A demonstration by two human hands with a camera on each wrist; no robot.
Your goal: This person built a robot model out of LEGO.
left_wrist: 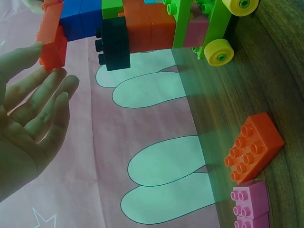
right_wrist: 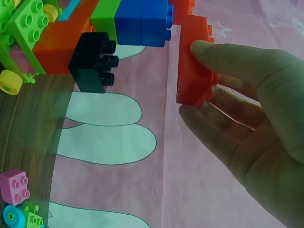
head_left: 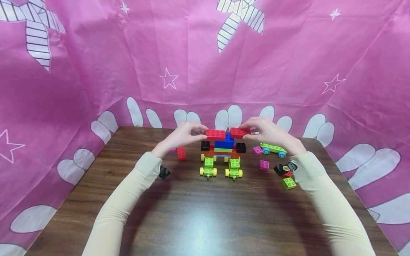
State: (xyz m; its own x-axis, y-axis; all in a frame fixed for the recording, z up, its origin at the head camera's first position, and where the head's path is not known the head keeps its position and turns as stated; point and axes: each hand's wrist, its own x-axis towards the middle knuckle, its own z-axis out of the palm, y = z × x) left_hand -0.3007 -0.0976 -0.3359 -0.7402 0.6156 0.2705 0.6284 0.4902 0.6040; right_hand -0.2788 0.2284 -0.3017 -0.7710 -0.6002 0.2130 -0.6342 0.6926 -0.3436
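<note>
My left hand (head_left: 189, 135) pinches the end of a red brick (head_left: 215, 134) between thumb and fingertips. That brick lies against the top of the blue bricks (head_left: 224, 143) in the left wrist view. With thumb and fingers, my right hand (right_wrist: 256, 109) grips a second red brick (right_wrist: 192, 61), its studs turned toward the palm. A small gap separates it from the blue bricks in the right wrist view. Below stands the built structure: green, orange and black bricks (head_left: 241, 148) on two green wheeled bases (head_left: 208, 167) with yellow wheels.
Left of the structure lie a loose red brick (head_left: 181, 153) and pink bricks (left_wrist: 250, 199). To the right are pink bricks (head_left: 264, 165), a green car base (head_left: 273, 148) with blue wheels, and a green brick (head_left: 289, 183). A pink patterned cloth (head_left: 198, 89) hangs behind the wooden table (head_left: 179, 213).
</note>
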